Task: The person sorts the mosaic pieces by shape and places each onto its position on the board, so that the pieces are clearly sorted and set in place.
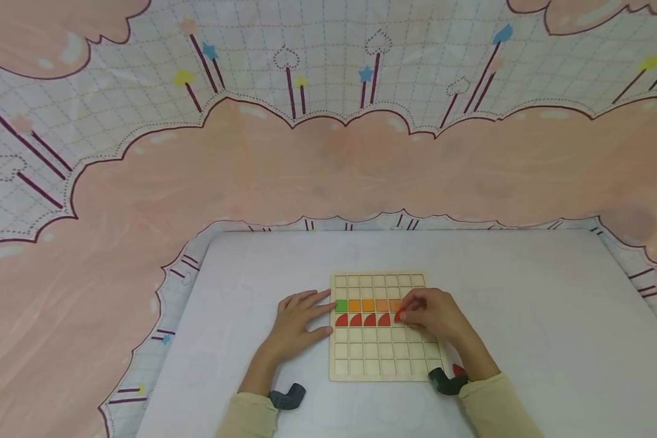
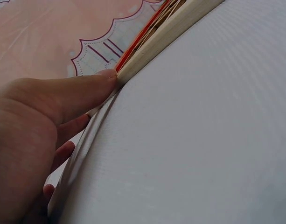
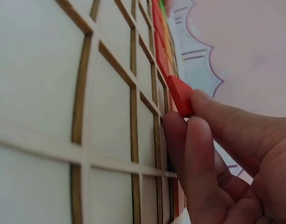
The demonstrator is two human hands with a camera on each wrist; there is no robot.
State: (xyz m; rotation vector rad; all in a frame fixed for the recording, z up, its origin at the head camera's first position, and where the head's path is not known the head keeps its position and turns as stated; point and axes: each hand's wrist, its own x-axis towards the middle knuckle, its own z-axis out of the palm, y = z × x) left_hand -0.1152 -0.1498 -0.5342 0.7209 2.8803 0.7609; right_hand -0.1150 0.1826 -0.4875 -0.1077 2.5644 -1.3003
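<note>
A wooden grid board (image 1: 383, 356) lies on the white table. Its third row holds a green square tile (image 1: 341, 306) and several orange square tiles (image 1: 368, 305); below them sit several red quarter-circle tiles (image 1: 362, 320). My right hand (image 1: 429, 313) pinches another red tile (image 1: 398, 316) (image 3: 180, 95) between thumb and fingertips, just over the board beside the red row. My left hand (image 1: 301, 322) lies flat on the table, its fingers straight, the thumb tip (image 2: 108, 77) pressed against the board's left edge (image 2: 166, 37).
The white table (image 1: 525, 316) stretches to the right and behind the board. A pink and white patterned cloth (image 1: 328, 158) hangs behind and around the table. A small red piece (image 1: 458, 369) lies near my right wrist by the board's front right corner.
</note>
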